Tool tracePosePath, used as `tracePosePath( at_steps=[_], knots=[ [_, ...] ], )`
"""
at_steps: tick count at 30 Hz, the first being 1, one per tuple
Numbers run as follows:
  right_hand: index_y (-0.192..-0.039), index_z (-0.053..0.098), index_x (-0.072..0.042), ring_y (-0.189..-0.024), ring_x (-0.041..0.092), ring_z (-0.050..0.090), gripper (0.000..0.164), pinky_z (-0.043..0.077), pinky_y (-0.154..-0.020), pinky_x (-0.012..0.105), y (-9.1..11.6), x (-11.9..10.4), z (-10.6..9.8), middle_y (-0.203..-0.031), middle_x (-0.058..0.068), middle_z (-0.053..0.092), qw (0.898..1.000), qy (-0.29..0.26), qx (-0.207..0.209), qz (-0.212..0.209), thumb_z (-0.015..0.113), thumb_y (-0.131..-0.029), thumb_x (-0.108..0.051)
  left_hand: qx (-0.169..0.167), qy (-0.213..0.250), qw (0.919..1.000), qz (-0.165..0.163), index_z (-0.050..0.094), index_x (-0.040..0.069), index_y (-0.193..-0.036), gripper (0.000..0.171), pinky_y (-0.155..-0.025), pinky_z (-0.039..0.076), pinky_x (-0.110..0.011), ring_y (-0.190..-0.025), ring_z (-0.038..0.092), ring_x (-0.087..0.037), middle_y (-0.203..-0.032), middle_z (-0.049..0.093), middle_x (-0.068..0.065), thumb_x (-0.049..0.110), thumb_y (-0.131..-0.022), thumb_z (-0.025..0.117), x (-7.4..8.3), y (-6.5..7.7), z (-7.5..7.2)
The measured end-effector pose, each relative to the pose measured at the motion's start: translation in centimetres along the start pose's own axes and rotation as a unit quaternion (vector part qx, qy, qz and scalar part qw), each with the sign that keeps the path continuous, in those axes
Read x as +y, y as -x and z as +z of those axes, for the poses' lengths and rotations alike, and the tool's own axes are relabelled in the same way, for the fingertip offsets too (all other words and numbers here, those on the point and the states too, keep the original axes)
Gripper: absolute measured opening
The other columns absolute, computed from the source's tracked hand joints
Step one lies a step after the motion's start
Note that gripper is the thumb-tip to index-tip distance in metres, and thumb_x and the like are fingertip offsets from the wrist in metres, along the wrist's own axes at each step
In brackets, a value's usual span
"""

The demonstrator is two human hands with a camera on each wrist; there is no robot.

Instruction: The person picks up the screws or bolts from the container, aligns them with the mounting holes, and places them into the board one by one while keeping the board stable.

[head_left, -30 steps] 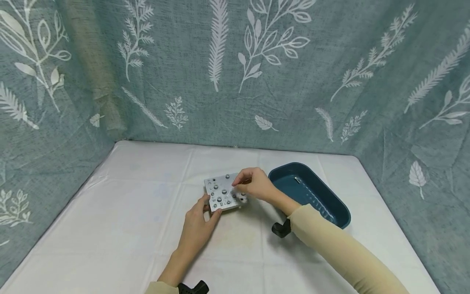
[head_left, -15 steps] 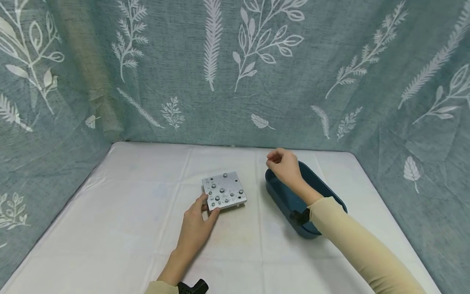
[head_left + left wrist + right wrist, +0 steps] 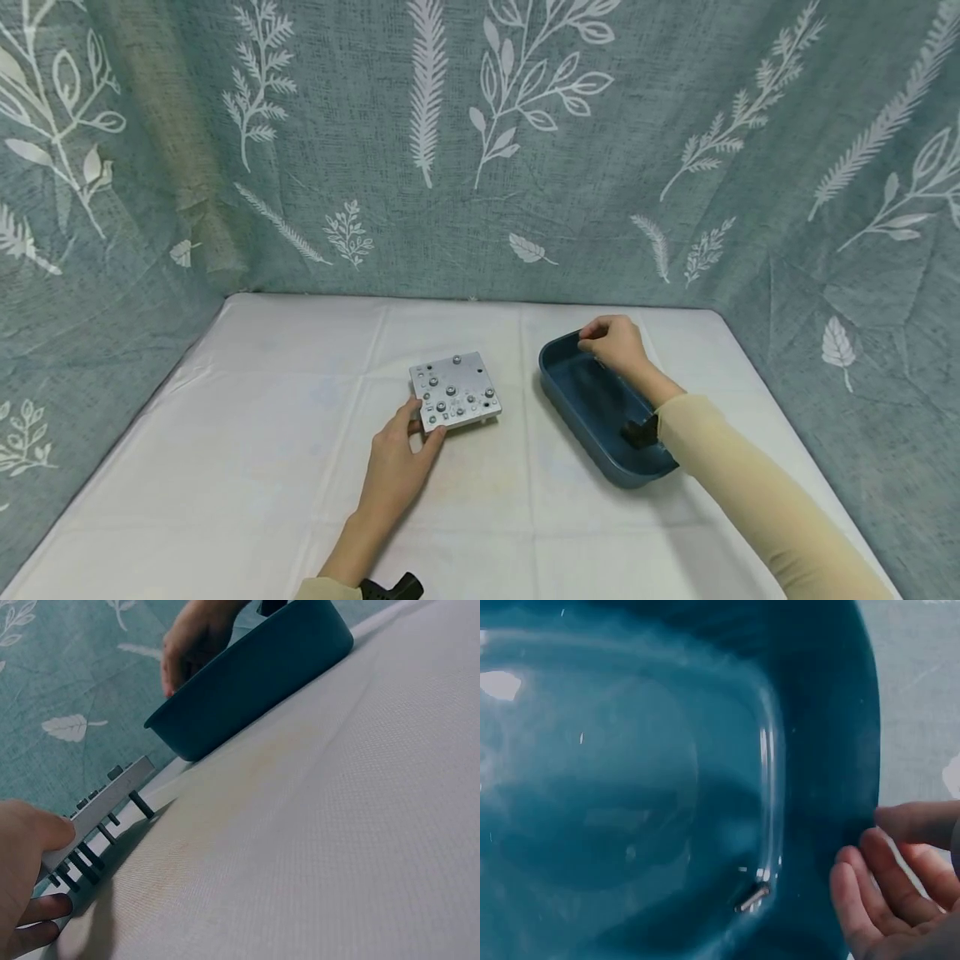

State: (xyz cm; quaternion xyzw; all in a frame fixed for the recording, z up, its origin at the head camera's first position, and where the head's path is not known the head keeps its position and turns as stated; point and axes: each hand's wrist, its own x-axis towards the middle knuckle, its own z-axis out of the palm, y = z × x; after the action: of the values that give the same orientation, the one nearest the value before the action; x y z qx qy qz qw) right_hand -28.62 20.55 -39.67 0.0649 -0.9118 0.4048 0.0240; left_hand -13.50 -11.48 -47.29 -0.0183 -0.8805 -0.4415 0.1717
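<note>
My left hand (image 3: 396,462) grips the near left corner of a silver metal plate (image 3: 468,375), its thumb along the edge in the left wrist view. Several socket-head screws stand in the plate, and their threaded shanks (image 3: 141,804) stick out underneath. Over the far end of a dark blue tray (image 3: 581,433) is my right hand (image 3: 617,343), fingers bent down at the rim. In the right wrist view its thumb and fingertips come close together with nothing visible between them. A small screw (image 3: 752,897) lies in the tray's corner, left of those fingers.
A white cloth (image 3: 225,467) covers the table. Green curtains (image 3: 322,150) with white leaf prints stand behind and at both sides. The tray sits to the right of the plate.
My right hand has left the plate and moved right to the far end of the tray, first above it, then lower. My left hand keeps its grip on the plate.
</note>
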Motion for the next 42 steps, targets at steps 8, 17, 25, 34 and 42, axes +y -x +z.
tracePosePath(
  at_steps=[8,17,25,34,42],
  knots=[
    [-0.099,0.071,0.007,-0.079,0.03,0.068,0.015,0.057,-0.067,0.037,0.1,0.8,-0.4,-0.093,0.019,0.07,0.998,0.055,-0.009,-0.018,0.073,-0.084,0.005,0.002,0.002,1.0,0.008,0.05,-0.008,-0.134,0.06,-0.097,0.046,-0.049,-0.098,0.067,-0.028,-0.12,0.063,-0.022,0.017,-0.087,0.078,-0.1,0.0,0.0],
    [-0.101,0.07,0.006,-0.091,0.034,0.065,0.016,0.056,-0.075,0.042,0.1,1.7,0.1,-0.098,0.02,0.069,0.997,0.067,-0.025,0.009,0.072,-0.086,0.004,-0.003,0.007,0.9999,0.009,0.05,-0.008,-0.134,0.061,-0.099,0.045,-0.05,-0.1,0.067,-0.029,-0.121,0.062,-0.022,0.017,-0.087,0.078,-0.2,0.2,-0.1],
    [-0.099,0.07,0.005,-0.091,0.035,0.065,0.015,0.056,-0.077,0.044,0.3,2.2,0.7,-0.097,0.019,0.069,0.996,0.085,-0.021,0.002,0.069,-0.084,0.007,0.0,0.005,0.9998,0.018,0.05,-0.009,-0.134,0.061,-0.098,0.046,-0.049,-0.1,0.067,-0.029,-0.124,0.061,-0.024,0.017,-0.087,0.078,-0.4,0.2,0.0],
    [-0.094,0.07,0.003,-0.089,0.034,0.064,0.022,0.055,-0.077,0.046,0.3,2.5,1.3,-0.093,0.018,0.069,0.996,0.093,-0.008,-0.001,0.063,-0.077,0.014,0.0,0.001,0.9999,0.017,0.05,-0.009,-0.134,0.061,-0.098,0.046,-0.05,-0.099,0.067,-0.029,-0.125,0.06,-0.024,0.017,-0.087,0.078,-0.5,0.3,0.0],
    [-0.092,0.07,0.004,-0.088,0.034,0.065,0.025,0.054,-0.076,0.046,0.3,2.5,1.5,-0.09,0.018,0.069,0.996,0.085,0.003,-0.013,0.058,-0.073,0.016,0.005,0.007,0.9998,0.019,0.05,-0.008,-0.134,0.06,-0.098,0.045,-0.049,-0.097,0.068,-0.027,-0.119,0.063,-0.021,0.017,-0.087,0.078,-0.7,0.2,0.0]
  ],
)
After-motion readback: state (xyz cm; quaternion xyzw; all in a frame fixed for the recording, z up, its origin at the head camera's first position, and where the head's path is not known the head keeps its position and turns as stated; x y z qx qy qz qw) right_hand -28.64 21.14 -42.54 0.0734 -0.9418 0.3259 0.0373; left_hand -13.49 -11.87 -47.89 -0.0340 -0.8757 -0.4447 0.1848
